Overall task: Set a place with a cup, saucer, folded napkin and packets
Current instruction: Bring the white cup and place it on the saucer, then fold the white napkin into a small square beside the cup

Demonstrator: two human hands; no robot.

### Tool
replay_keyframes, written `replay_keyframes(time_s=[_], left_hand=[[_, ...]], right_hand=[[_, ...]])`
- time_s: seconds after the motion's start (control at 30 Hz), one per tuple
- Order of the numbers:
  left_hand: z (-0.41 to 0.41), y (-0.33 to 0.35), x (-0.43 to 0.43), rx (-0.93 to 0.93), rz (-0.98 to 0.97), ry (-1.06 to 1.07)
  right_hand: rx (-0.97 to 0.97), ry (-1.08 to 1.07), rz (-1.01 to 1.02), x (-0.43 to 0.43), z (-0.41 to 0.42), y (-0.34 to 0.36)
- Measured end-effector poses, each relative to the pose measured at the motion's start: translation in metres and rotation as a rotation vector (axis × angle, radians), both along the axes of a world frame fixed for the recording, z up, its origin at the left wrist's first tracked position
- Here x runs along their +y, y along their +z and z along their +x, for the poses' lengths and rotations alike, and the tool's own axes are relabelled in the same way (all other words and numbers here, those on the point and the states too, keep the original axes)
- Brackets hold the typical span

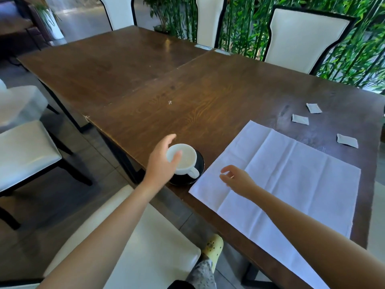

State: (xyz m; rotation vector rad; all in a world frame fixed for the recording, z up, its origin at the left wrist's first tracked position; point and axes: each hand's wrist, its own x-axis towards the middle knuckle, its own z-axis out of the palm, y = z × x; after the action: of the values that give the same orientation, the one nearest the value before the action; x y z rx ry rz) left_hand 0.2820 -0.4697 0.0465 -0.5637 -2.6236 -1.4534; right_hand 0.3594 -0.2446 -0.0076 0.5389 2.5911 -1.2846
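A white cup stands on a black saucer near the table's left front edge, handle pointing toward me. My left hand is at the cup's left side, fingers spread, thumb over the rim, not closed around it. An unfolded white napkin lies flat to the right of the saucer. My right hand hovers over the napkin's near left part with loosely curled fingers and holds nothing. Three small white packets lie scattered beyond the napkin at the far right.
The dark wooden table stretches away in two joined sections. White-cushioned chairs stand around it, one right below my arms and one across. Bamboo plants stand behind the far side.
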Motion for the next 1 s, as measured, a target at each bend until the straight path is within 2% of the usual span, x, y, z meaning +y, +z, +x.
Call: replay_keyframes(time_s=[0.17, 0.3, 0.37, 0.47, 0.67, 0.83, 1.0], left_hand=[[0.052, -0.026, 0.060, -0.048, -0.237, -0.384], [0.084, -0.063, 0.095, -0.186, -0.524, -0.643], [0.097, -0.078, 0.104, -0.202, -0.650, -0.704], [0.108, -0.094, 0.107, -0.112, -0.795, -0.714], [0.114, -0.104, 0.106, 0.001, -0.895, -0.698], [0.121, -0.105, 0.115, -0.017, -0.964, -0.662], [0.133, -0.089, 0.134, -0.074, -1.036, -0.592]], right_hand=[[-0.060, 0.159, 0.470, 0.039, 0.059, -0.009], [-0.149, 0.172, 0.589, 0.058, 0.104, -0.014], [-0.156, 0.187, 0.636, 0.061, 0.127, -0.018], [-0.205, 0.189, 0.660, 0.067, 0.161, -0.027], [-0.238, 0.208, 0.634, 0.087, 0.228, -0.036], [-0.237, 0.267, 0.639, 0.097, 0.265, -0.032], [-0.103, 0.232, 0.721, 0.091, 0.270, -0.019]])
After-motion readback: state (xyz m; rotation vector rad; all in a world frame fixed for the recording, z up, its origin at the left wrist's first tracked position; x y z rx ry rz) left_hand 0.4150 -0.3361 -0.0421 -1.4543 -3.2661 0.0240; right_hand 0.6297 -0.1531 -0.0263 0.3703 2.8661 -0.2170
